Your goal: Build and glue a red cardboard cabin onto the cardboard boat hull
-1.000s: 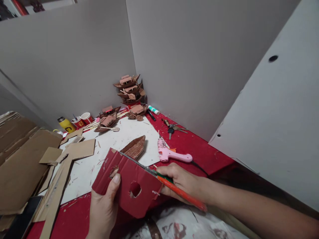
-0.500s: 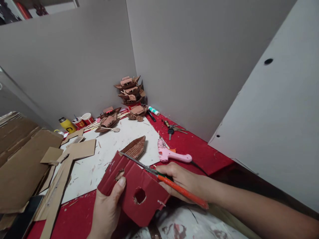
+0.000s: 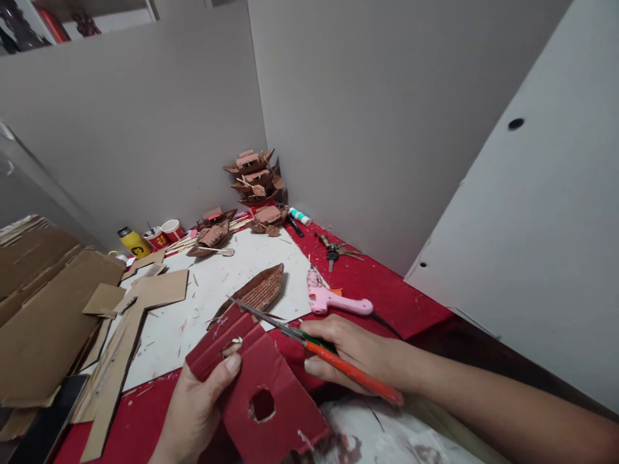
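Observation:
My left hand (image 3: 200, 393) grips a piece of dark red cardboard (image 3: 285, 393) by its left side, thumb on top beside a ragged hole. A second, rounder hole shows lower on the piece. In my right hand (image 3: 353, 351) is a pair of scissors (image 3: 333, 361) with an orange and a green handle. Their blades lie over the cardboard's upper edge and point up and left. Just beyond the blade tips lies a small brown boat hull (image 3: 261, 290), partly hidden by the cardboard. To its right rests a pink hot glue gun (image 3: 338, 301).
Finished model boats (image 3: 213, 237) stand along the back, several stacked in the corner. Keys (image 3: 333, 254) and a glue stick (image 3: 300, 216) lie on the red tablecloth. At left are cardboard sheets (image 3: 53, 316), a yellow bottle (image 3: 134, 242) and paper cups (image 3: 172, 230).
The red cardboard has moved down and slightly left with my left hand, exposing more of the hull. The scissors stay nearly in place. A thin sliver shows by the blades.

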